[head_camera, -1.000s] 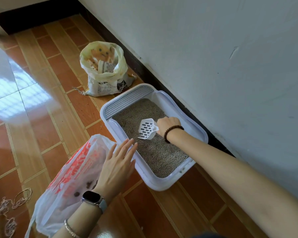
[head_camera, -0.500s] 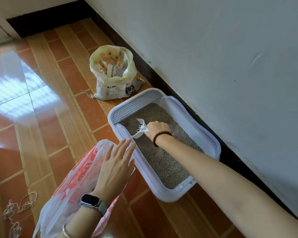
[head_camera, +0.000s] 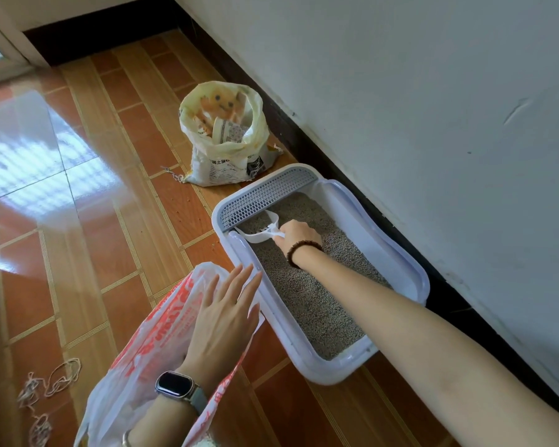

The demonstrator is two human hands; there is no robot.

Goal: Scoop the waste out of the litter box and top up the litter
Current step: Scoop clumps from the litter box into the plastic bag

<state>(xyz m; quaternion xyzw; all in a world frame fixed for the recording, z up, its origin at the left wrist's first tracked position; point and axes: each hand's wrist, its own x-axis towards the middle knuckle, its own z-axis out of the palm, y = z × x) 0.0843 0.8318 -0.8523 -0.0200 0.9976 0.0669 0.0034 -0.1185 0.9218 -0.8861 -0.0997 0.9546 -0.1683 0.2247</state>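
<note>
A white litter box [head_camera: 397, 253] with a grey grid step at its far end lies on the floor along the wall, filled with grey litter [head_camera: 307, 301]. My right hand [head_camera: 297, 235] grips the handle of a white slotted scoop [head_camera: 260, 230], whose head is tipped on its side in the litter at the box's far left corner. My left hand [head_camera: 223, 321] hovers flat with fingers spread over a white and red plastic bag [head_camera: 152, 343] beside the box's near left rim. An open litter sack [head_camera: 226, 137] with a cup inside stands beyond the box.
The grey wall [head_camera: 433, 91] and dark skirting run close along the box's right side. Tangled string [head_camera: 46, 398] lies on the glossy brown tiles at lower left. A doorway opens at the far left.
My right hand has carried the scoop from the middle of the litter to the far left corner and turned it on its side. My left hand stays over the plastic bag.
</note>
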